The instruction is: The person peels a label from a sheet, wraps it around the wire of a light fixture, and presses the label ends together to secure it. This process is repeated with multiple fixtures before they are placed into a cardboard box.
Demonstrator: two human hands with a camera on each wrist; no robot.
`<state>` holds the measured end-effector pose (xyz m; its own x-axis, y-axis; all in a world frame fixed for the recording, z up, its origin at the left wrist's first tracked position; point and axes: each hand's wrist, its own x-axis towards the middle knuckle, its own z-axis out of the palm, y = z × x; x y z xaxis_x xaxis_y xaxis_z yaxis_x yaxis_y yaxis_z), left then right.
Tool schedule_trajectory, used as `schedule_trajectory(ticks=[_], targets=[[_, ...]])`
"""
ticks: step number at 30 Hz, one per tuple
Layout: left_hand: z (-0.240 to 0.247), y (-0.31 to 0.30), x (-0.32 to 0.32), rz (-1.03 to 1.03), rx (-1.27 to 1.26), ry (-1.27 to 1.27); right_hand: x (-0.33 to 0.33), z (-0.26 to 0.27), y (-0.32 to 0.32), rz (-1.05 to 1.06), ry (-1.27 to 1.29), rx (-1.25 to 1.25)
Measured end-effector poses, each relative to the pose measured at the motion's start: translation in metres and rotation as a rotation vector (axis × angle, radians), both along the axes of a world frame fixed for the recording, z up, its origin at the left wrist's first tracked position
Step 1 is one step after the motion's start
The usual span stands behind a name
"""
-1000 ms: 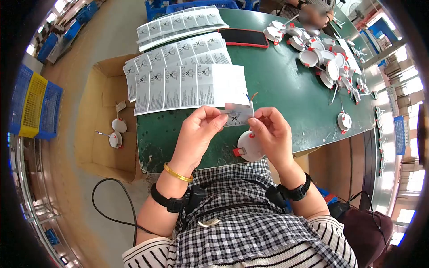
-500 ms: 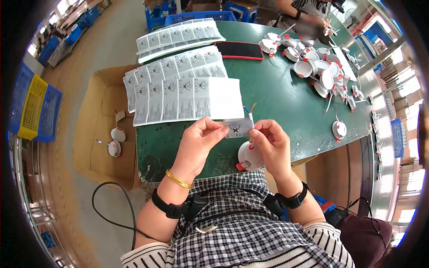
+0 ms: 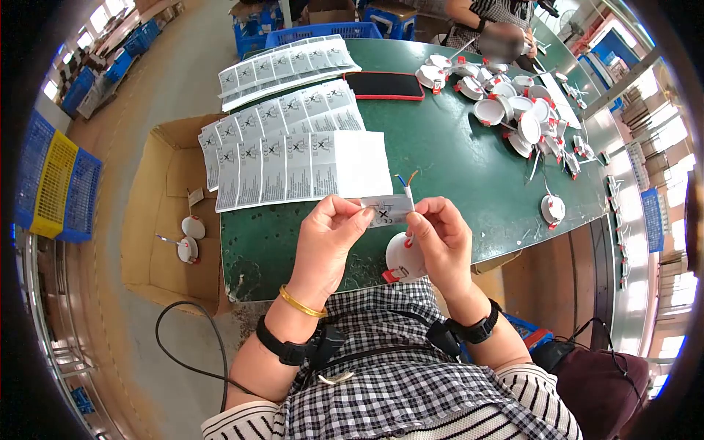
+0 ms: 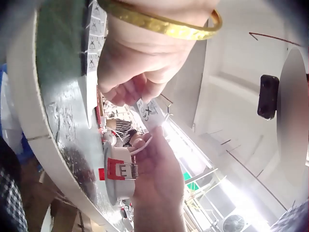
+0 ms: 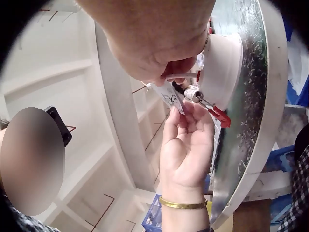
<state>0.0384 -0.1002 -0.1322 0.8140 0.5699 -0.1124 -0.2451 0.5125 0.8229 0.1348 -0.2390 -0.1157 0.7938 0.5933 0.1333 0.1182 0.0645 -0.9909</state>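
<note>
A small grey printed label [image 3: 385, 211] with a crossed-out symbol stretches between both hands. Its left end is pinched between thumb and fingers of my left hand [image 3: 323, 242]. My right hand [image 3: 446, 246] pinches the white cable [image 3: 408, 192] of a round downlight, where the label's right end meets it. Blue and orange wire ends stick up from the cable's tip. Below the right hand is the white downlight [image 3: 403, 257], close over the table edge, with a red-tipped spring clip [image 4: 118, 169] showing in the left wrist view.
Sheets of labels [image 3: 275, 172] lie on the green table at the left, with a red-edged phone [image 3: 385, 86] behind. Many downlights [image 3: 506, 110] are heaped at the back right; one [image 3: 553, 210] lies alone. A cardboard box [image 3: 158, 271] holding downlights stands left. Another person sits across.
The head view has tilted and shifted a little, so the table sits lower in it. Both hands keep their hold, and the label now lies flatter toward the cable.
</note>
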Motion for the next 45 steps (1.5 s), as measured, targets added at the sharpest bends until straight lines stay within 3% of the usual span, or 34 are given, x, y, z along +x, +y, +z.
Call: schedule_trajectory(ticks=[19,34,40,45], targets=[[0.011,-0.004,0.0,-0.036,-0.032,-0.007,-0.003,0.004,-0.001,0.025,0.298,0.194],[0.008,-0.006,0.006,-0.061,-0.114,0.003,0.005,-0.002,-0.004,0.017,0.317,0.208],[0.01,-0.004,0.003,0.01,0.02,-0.017,0.003,0.001,-0.003,-0.012,0.307,0.208],[0.023,-0.004,0.004,-0.184,0.03,0.045,0.002,0.001,-0.004,0.026,0.31,0.18]])
